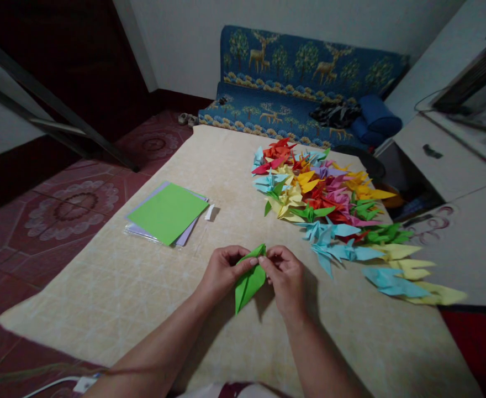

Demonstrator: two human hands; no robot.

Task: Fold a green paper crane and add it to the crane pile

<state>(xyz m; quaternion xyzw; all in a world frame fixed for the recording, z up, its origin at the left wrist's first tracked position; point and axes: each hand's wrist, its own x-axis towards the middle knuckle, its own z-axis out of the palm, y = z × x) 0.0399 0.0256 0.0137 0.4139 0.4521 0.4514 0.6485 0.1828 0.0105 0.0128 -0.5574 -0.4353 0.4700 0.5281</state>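
Note:
A folded green paper piece point(249, 282), long and pointed at both ends, is held just above the beige table point(152, 287). My left hand point(222, 271) pinches its left side near the top. My right hand point(284, 276) pinches the right side, fingertips meeting the left hand's at the upper tip. Both hands are closed on the paper.
A stack of square paper sheets point(166, 213) with a green sheet on top lies to the left. A pile of several coloured paper cranes point(329, 210) spreads along the table's right side. A blue patterned sofa point(301, 83) stands beyond the table, white cabinets point(445, 160) to the right.

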